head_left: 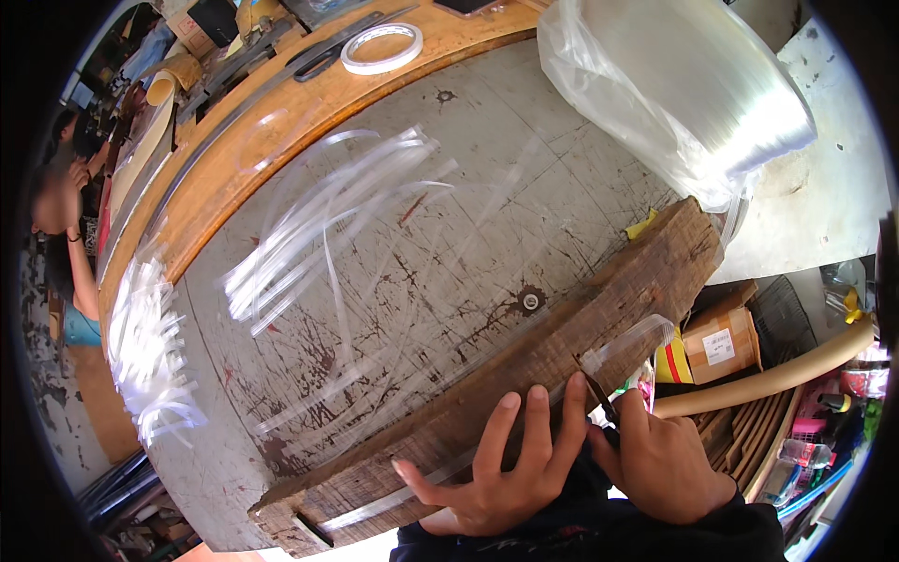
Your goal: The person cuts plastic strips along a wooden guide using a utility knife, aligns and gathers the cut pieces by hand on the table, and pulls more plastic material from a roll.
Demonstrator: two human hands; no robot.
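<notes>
A thick, worn wooden beam (646, 267) lies slantwise along the near edge of the worktable. Along it runs a clear plastic strip (629, 345), whose far end curls over the beam near the right. My left hand (524, 459) is open, its fingers spread and pressing down on the strip and wood. In my right hand (670, 464) is a slim dark knife (599, 398), closed in the fingers. Its tip meets the strip just beside my left index finger. Most of the handle is hidden by my fingers.
Cut clear strips (328, 225) lie loose on the scratched grey tabletop (487, 112); another pile (150, 356) hangs at its left edge. A big plastic-wrapped roll (693, 84) stands far right. Scissors (314, 62) and a tape roll (375, 66) lie behind. A person (82, 272) is at left.
</notes>
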